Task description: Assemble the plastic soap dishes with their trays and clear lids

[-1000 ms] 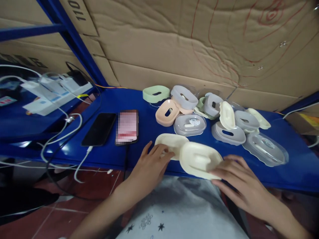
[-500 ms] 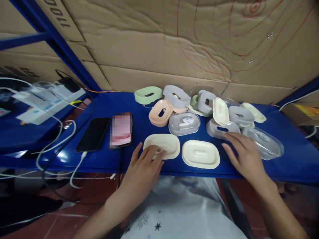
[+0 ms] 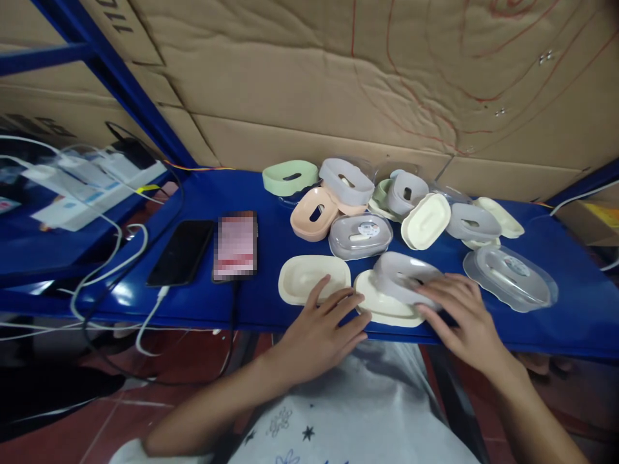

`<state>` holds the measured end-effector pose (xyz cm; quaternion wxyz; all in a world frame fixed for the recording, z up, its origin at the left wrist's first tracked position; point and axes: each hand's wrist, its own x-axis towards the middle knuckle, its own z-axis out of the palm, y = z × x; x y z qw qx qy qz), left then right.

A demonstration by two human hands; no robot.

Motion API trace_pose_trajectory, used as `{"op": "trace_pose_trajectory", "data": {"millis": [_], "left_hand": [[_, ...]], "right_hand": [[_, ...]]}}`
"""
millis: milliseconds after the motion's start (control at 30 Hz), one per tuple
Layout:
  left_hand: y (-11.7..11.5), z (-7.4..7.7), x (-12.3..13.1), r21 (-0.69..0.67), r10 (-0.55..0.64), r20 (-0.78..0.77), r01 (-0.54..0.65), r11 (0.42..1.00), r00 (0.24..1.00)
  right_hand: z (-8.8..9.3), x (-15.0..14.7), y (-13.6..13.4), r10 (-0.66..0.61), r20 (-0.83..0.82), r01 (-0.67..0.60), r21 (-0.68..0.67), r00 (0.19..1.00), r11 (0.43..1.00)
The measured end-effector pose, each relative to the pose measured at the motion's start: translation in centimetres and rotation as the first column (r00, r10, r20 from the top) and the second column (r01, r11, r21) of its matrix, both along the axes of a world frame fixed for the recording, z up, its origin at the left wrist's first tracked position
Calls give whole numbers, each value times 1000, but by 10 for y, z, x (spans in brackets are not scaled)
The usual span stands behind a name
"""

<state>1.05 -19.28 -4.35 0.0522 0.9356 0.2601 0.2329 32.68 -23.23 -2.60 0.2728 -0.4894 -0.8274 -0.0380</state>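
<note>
My right hand (image 3: pixel 457 316) grips the right end of a grey oval plastic dish (image 3: pixel 403 274) with a slot in its bottom. The dish is tilted over a cream oval tray (image 3: pixel 382 306), partly covering it. My left hand (image 3: pixel 333 325) is open with fingers spread, reaching across the gap between that tray and a second cream tray (image 3: pixel 309 274) on its left. Its fingertips are at the near edges of both trays; whether they press on them I cannot tell. Behind lie a clear-lidded grey dish (image 3: pixel 360 237) and a loose cream piece (image 3: pixel 425 222).
Along the back are a green dish (image 3: pixel 290 178), a peach dish (image 3: pixel 309 219) and several grey ones. Another clear-lidded dish (image 3: pixel 512 280) lies at right. Two phones, one black (image 3: pixel 181 254), with cables sit at left, near a power strip (image 3: pixel 97 200). Cardboard (image 3: pixel 309 90) stands behind.
My right hand has taken the grey dish from the back and brought it left and nearer, over the right cream tray. My left hand has shifted right, off the left tray's middle.
</note>
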Motion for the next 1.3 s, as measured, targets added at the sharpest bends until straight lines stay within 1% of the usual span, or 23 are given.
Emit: {"op": "trace_pose_trajectory", "data": {"millis": [133,233,300,333,467,667,833,900,967,1033,1133,1200,1300], "left_hand": [[3,-3,0,4,-2,44,2,1000,999],[4,-4,-1,1,65,110,-66,998,992],[5,-4,-2,-9,104,122,-104,995,987],[5,-5,-2,-10,105,116,-105,994,988],[6,-6,-2,-13,77,102,-76,997,992],[7,-4,-1,-38,79,118,-75,997,990],[8,-5,-3,-60,61,116,-54,997,991],[8,-6,-4,-64,65,111,-58,996,992],[8,-6,-4,-57,69,109,-63,996,992],[7,-6,-4,-44,64,110,-59,997,992],[7,-4,-3,-33,42,121,-38,999,992],[7,-2,-3,-30,32,136,-28,999,990],[7,0,-3,-34,31,155,-26,999,987]], "right_hand": [[-3,-20,-14,91,21,-89,-61,996,994],[-5,-31,-14,139,48,-134,-87,989,987],[-5,-34,-13,168,52,-163,-97,984,982],[-5,-36,-12,180,50,-174,-99,982,980],[-4,-35,-12,200,50,-193,-122,978,974],[-6,-31,-12,222,73,-205,-190,972,960],[-10,-32,-12,204,50,-189,-221,978,957],[-8,-30,-12,217,52,-199,-239,975,950],[-2,-26,-9,238,44,-220,-247,970,944],[11,-19,0,222,12,-215,-204,975,955],[34,-6,32,123,-8,-123,-92,992,988],[48,2,64,64,55,-62,-45,996,997],[65,8,123,-3,185,6,-16,983,1000]]}}
